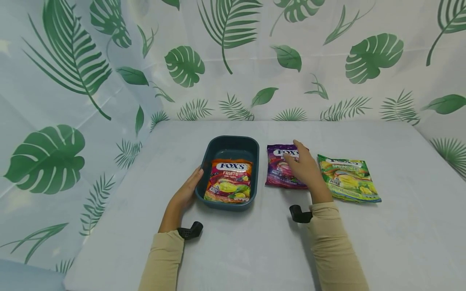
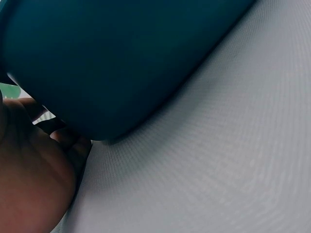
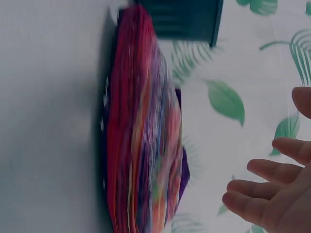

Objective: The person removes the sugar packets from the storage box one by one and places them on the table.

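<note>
The left hand [image 1: 185,194] rests against the outer left wall of a dark teal plastic tub [image 1: 223,207], its fingers extended along the side rather than clenched. Inside the tub, an orange-red Fox's Fruits candy bag [image 1: 229,182] lies face up toward the near end, leaving bare floor at the far end. The right hand [image 1: 303,167] is released, fingers spread and holding nothing; it hovers over a purple Fox's bag [image 1: 279,169], and the right wrist view shows a gap between fingertips and bag. That purple bag lies on the white-covered table [image 1: 236,250] just right of the tub, apart from it, its printed front partly hidden by the hand. Farther right, near the right wrist, a green-and-yellow Fox's bag [image 1: 349,179] lies slightly askew, its lettering beginning with "Spring". Behind the table hangs a white leaf-print cloth [image 1: 247,87].
</note>
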Demonstrator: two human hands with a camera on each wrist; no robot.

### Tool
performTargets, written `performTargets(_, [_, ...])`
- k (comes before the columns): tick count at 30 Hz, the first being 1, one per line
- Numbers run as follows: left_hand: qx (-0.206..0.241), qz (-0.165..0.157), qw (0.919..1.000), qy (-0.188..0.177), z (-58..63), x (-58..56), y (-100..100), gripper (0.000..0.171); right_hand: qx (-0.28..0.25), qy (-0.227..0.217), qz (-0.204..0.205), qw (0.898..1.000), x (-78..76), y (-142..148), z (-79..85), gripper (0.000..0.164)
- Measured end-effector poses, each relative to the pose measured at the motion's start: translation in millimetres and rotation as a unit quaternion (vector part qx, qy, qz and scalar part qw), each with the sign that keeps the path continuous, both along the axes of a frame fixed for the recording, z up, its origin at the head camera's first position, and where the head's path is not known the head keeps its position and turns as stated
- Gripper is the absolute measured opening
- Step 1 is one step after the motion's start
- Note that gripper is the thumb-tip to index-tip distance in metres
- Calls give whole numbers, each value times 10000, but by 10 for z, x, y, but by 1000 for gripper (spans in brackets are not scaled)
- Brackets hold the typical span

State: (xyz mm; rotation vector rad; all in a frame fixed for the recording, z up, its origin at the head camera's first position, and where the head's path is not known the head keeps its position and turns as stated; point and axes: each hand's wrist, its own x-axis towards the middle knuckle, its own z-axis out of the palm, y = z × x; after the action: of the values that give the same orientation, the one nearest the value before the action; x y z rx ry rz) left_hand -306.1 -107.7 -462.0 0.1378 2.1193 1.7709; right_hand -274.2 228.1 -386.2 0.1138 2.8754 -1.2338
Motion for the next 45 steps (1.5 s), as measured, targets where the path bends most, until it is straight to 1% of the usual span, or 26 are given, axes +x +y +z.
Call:
performTargets(6, [61,-27,10000,23,-20,-6,1,62,-247,305,185,9991,-45,-250,-76,66])
performTargets(14, [68,-48,10000,-9,-28,-24,8,64,-463,217,437,9977,-56,-450,-173,63])
performTargets(21, [56,-77,9999,46,-33,-36,13,63,-459,22,489,9977,-45,-518,-197,63])
performTargets(24, [-5,-71,10000,55,-30,-31,7,63,-492,19,521,9974,-37,-543,-188,63])
performTargets(28, [-40,-54,10000,33,-31,-33,-3,64,-536,153,596,9967,-17,-605,-149,64])
performTargets(32, [-33,-34,10000,21,-27,-40,-10,64,-732,364,804,9934,32,-696,-88,64])
performTargets(36, [-70,-47,10000,49,-18,-44,-18,65,-966,513,1129,9876,95,-799,-39,64])
performTargets(40, [-144,-74,9998,87,-20,-46,-29,64,-1126,406,1344,9837,126,-904,-39,63])
performTargets(43, [-128,-83,9998,98,-27,-51,-34,64,-1261,171,1364,9824,131,-976,-59,62])
performTargets(45, [-103,-67,9999,78,-28,-53,-34,64,-1317,34,1307,9826,137,-1018,-74,62])
